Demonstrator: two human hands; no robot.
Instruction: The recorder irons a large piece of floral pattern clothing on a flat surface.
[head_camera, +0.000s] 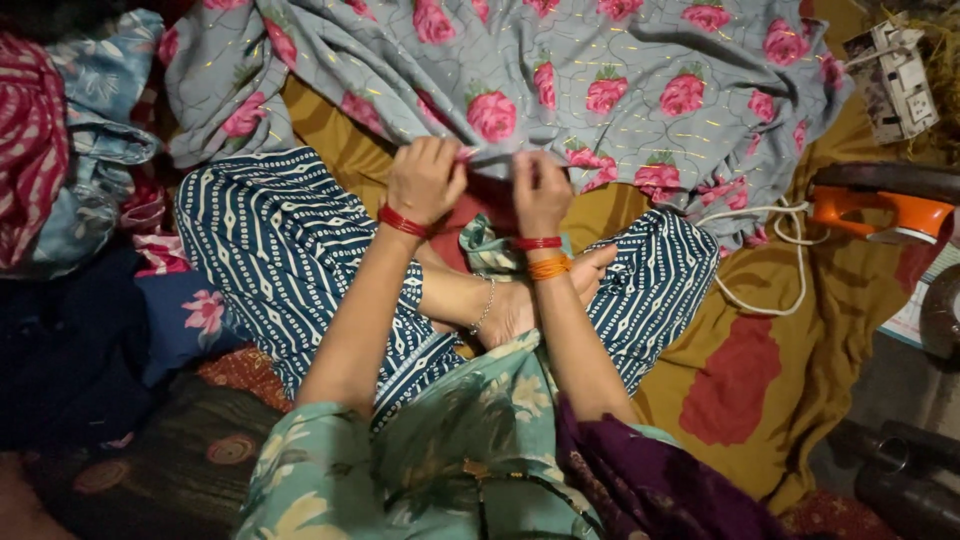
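Nearest the camera: a green floral top (440, 440) and a purple cloth (640, 480) at the person's lap, with crossed legs in navy patterned trousers (290, 250).

Item in hand: grey cloth with pink roses (600, 70), spread over the mustard sheet (780, 340) beyond the knees, its near edge drawn toward the lap.

Left hand (425, 180): fingers curled shut, pinching the near hem of the grey cloth; red bangle at the wrist.

Right hand (540, 190): likewise closed on the same hem, just beside the left, almost touching; red and orange bangles at the wrist.

Progress, as judged: only the edge is gathered between the two hands; the bulk of the cloth lies open and rumpled, with no fold yet visible in it.

Surroundings: an orange iron (880, 210) rests to the right on the sheet, its white cord (770, 270) looped near the cloth's corner. A white power strip (895, 80) sits at the upper right. A heap of clothes (70, 140) in red stripes and blue print lies at the left.
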